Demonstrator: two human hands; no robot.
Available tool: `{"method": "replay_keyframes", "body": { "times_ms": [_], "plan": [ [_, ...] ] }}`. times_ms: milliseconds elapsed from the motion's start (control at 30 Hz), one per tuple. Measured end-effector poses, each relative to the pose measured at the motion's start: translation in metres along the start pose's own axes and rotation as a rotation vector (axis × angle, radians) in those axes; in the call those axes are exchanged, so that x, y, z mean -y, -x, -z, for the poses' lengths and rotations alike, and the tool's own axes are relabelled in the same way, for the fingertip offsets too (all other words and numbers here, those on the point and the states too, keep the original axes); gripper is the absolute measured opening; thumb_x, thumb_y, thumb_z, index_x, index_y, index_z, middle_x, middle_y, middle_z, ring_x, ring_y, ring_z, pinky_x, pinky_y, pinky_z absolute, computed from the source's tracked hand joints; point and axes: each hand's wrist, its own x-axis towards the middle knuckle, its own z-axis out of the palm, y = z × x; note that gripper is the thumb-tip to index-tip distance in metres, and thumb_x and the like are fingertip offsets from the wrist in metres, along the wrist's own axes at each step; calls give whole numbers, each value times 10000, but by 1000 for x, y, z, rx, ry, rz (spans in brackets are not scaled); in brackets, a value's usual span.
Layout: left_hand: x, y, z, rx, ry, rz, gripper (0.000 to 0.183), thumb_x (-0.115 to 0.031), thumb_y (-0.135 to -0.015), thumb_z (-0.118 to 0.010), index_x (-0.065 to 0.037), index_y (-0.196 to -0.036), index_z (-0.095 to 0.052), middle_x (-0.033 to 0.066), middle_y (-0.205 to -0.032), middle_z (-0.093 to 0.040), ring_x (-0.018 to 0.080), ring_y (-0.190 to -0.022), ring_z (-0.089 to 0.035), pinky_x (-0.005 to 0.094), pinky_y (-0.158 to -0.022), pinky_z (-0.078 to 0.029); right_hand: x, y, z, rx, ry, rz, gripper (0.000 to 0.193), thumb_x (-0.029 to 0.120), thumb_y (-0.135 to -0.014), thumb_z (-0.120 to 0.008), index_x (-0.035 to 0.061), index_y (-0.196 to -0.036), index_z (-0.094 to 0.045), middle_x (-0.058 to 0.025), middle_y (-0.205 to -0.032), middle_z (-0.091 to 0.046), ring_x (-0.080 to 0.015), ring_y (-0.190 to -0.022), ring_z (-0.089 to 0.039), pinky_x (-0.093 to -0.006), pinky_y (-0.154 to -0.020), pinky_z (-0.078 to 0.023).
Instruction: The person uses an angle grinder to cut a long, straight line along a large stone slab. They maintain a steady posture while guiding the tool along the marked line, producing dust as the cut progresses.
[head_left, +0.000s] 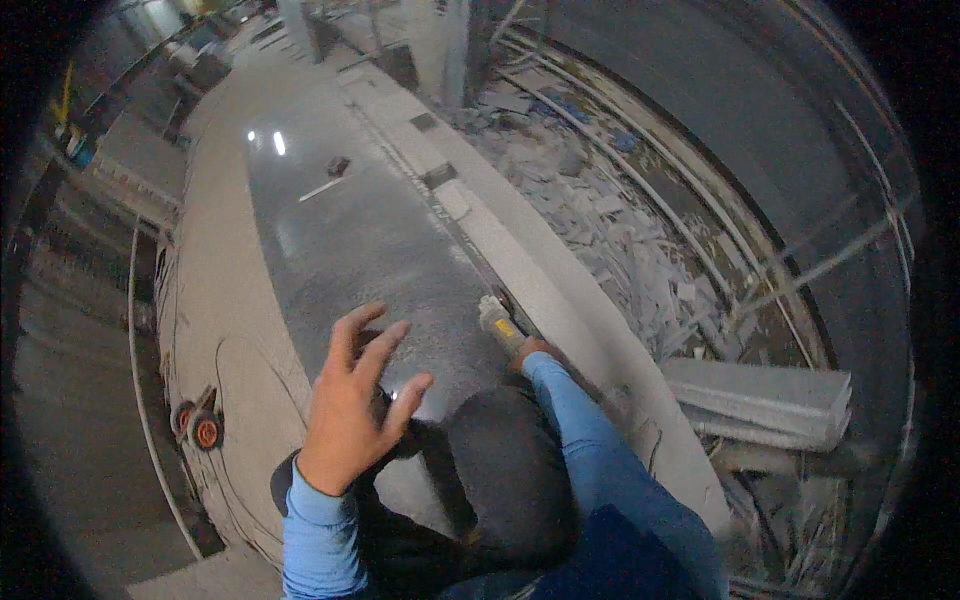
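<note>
My left hand (348,415) is raised over the near part of a dark polished stone slab (350,230), its fingers spread and nothing in them. Against the slab's right edge, my right hand (535,352) grips a dusty angle grinder (500,324) with a yellow label on its body. The grinder's head points away from me, and its disc is hard to make out. My bent knee (510,460) in dark trousers is between my arms. Farther up the slab lie a thin light strip (322,189) and a small dark block (339,166).
A pale dusty strip (560,285) runs along the slab's right side. Beyond it spreads a heap of broken stone offcuts (590,200) beside long pipes. Stacked slabs (760,398) stand at right. On the left are a tool with orange-centred wheels (205,428) and loose cables (222,490).
</note>
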Motion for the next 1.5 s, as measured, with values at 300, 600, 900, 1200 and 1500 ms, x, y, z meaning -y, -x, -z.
{"method": "replay_keyframes", "body": {
  "times_ms": [300,600,900,1200,1500],
  "plan": [
    [-3,6,11,36,-65,98,471,-136,-716,-684,-33,-1152,-540,173,-1256,-417,337,-1154,-430,407,-962,-347,-43,29,-26,71,-43,48,684,305,-647,-717,40,-1215,-441,-156,-1156,-557,-303,-1073,-545,-411,-913,-445],
    [-8,15,3,69,-142,125,451,-98,-729,-666,-46,-1161,-547,167,-1269,-414,326,-1180,-410,414,-975,-326,-46,35,-18,102,-106,60,715,264,-630,-718,5,-1227,-420,-184,-1175,-543,-316,-1067,-548,-428,-905,-448],
    [-19,15,-8,96,-124,117,433,-99,-726,-669,-35,-1138,-554,171,-1256,-427,327,-1166,-420,408,-967,-331,-38,48,7,44,-108,82,652,224,-668,-658,1,-1231,-415,-183,-1178,-542,-306,-1093,-533,-426,-911,-441],
    [-31,22,-20,91,-141,91,422,-112,-731,-672,-47,-1132,-554,175,-1235,-439,333,-1147,-428,406,-950,-348,-30,26,5,66,-72,67,539,244,-679,-662,32,-1154,-523,-158,-1142,-575,-282,-1069,-555,-409,-895,-450],
    [-8,9,1,73,-75,123,417,-85,-746,-656,-41,-1146,-545,169,-1263,-419,329,-1173,-415,411,-967,-333,-46,46,-5,36,-164,66,492,218,-718,-639,35,-1156,-509,-172,-1127,-580,-320,-1038,-568,-431,-883,-455]
  ]
}}
